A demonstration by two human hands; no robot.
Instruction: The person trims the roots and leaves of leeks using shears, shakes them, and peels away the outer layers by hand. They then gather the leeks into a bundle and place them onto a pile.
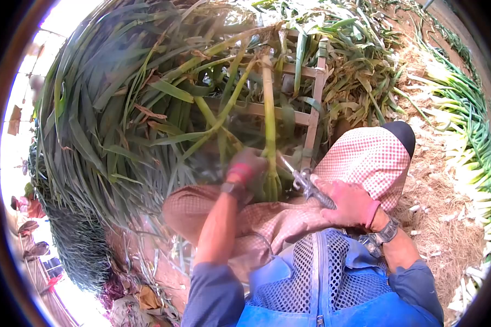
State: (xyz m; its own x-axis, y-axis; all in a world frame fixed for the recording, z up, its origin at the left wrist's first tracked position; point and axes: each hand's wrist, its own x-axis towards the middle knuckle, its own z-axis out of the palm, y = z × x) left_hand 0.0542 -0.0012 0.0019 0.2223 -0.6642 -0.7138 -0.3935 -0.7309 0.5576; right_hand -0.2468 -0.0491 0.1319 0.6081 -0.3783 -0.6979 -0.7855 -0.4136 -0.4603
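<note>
My left hand [246, 164], in a pinkish-red glove and slightly blurred, is closed at the leafy part of a leek [269, 103]. The leek stands nearly upright in view, its root end up and its green leaves hanging down by my lap. In my gloved right hand [350, 203] is a metal air blow gun [309, 188], fingers wrapped round its handle. Its thin nozzle points up and left toward the leek, just beside it. More leek stalks [219, 122] cross each other above my left hand.
A big heap of leeks [109, 98] fills the left side. Behind the upright leek stands a wooden slatted frame [315, 117], with stripped leaves [360, 71] piled beyond it. Along the right edge lies a row of trimmed leeks [469, 147], beside ground strewn with roots [433, 212].
</note>
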